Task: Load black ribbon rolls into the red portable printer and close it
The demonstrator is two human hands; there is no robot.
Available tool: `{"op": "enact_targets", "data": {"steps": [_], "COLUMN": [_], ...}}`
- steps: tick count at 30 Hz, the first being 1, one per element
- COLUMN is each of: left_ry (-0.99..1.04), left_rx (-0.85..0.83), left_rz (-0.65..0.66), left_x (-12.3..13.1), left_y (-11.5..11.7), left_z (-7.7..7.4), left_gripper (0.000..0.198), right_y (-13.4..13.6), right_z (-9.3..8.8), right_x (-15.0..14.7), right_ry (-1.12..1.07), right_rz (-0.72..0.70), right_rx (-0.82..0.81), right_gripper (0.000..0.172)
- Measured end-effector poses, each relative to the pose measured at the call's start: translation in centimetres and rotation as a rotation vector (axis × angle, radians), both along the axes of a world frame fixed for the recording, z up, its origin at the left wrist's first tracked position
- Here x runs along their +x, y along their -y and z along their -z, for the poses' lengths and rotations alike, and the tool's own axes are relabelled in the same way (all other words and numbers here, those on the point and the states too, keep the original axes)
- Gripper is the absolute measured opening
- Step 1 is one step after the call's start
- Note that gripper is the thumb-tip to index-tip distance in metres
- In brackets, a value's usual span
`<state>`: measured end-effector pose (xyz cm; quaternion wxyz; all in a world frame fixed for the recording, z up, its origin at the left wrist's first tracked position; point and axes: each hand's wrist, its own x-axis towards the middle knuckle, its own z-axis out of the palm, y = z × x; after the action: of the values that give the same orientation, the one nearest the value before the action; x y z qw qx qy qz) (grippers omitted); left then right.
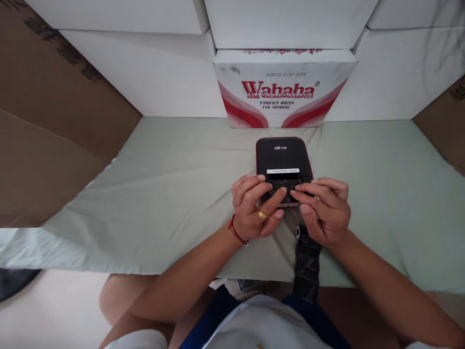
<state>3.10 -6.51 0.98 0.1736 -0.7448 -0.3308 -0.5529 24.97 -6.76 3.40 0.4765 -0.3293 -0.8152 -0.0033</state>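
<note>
A black label printer [284,154] with a red edge lies flat on the cloth, a white warning strip across its middle. My left hand [254,203], with a ring and a red bracelet, grips its front left part, index finger on the black front section. From the right, my right hand [325,208] holds the front right part, its index and middle fingertips on the same section. What lies under the fingertips is hidden. Below my right hand, a black ribbon roll [307,264] with a white-ended core trails over the table edge.
A green cloth [181,194] covers the table. Behind the printer stands a Wahaha water carton [286,92] against white boxes [156,72]. Brown cardboard [54,126] walls the left side, and another brown box [445,128] stands at right.
</note>
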Motion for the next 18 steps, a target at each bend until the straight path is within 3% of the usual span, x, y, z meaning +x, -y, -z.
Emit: {"op": "enact_targets", "data": {"steps": [4,6,8,10,13,15,18], "left_ry": [-0.030,0.106,0.373,0.684,0.983,1.054,1.105], "left_rx": [0.001,-0.124,-0.360,-0.630,-0.898,-0.978,-1.013], "left_rz": [-0.042,-0.111,-0.115,0.014,0.374,0.561,0.680], "left_x": [-0.1,-0.5,-1.0,-1.4,-1.5,-1.3,-1.4], "left_y": [0.6,0.5,0.0,-1.0,-2.4,-3.0,-3.3], "left_z": [-0.2,0.0,0.5,1.3,2.2,2.5,2.5], "left_gripper": [0.031,0.028,0.027,0.037,0.060,0.069,0.081], "right_y": [-0.3,-0.4,-0.4,-0.4,-0.3,-0.2,0.0], "right_z": [-0.3,-0.4,-0.5,-0.6,-0.6,-0.6,-0.6], "right_x": [0.0,-0.1,-0.1,-0.1,-0.1,-0.2,-0.3], "right_ry": [-0.026,-0.031,-0.029,-0.029,-0.021,-0.013,-0.010], "right_rz": [-0.037,-0.047,-0.051,-0.055,-0.052,-0.041,-0.022], "right_rx": [-0.047,-0.059,-0.066,-0.070,-0.065,-0.047,-0.018], "right_gripper": [0.038,0.036,0.034,0.033,0.030,0.029,0.029]}}
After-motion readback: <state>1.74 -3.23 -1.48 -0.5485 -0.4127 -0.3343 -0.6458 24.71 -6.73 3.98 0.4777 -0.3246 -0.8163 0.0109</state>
